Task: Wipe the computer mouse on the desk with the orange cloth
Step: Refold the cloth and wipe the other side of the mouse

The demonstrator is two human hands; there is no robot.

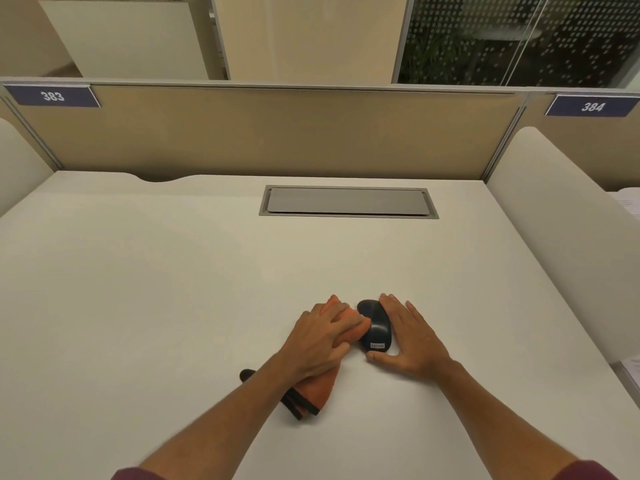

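The left hand presses the bunched orange cloth against the Lenovo mouse's left side; the right hand, spread flat, steadies it (wiping seems underway, top unwiped).

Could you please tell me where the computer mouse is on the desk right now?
In the head view, the computer mouse lies near the front middle of the desk, between the left hand pressing the orange cloth against it and the right hand.

A closed cable hatch sits below labels 383 and 384.
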